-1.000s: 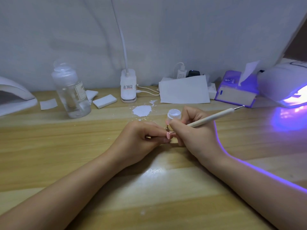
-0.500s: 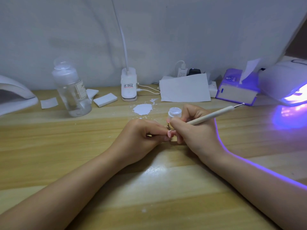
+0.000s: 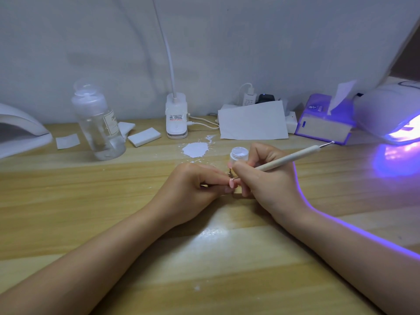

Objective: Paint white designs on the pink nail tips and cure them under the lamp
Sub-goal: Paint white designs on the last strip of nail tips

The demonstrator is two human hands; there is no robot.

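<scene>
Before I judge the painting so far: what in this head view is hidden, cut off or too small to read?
- Pink nail tip, head view: mostly covered by the left hand and right hand; any white design is too small to see.
- Tool working end: hidden behind the right hand's fingers.
- Lit curing lamp: cut off by the right edge; glare hides its inside.
- Bottle label: too blurred to read.

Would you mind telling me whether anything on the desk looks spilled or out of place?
Yes: a white splotch with spattered flecks lies dried or smeared on the wooden desk, just behind the small open jar and in front of the clip lamp base. It looks like spilled white paint or gel rather than anything set there.
</scene>
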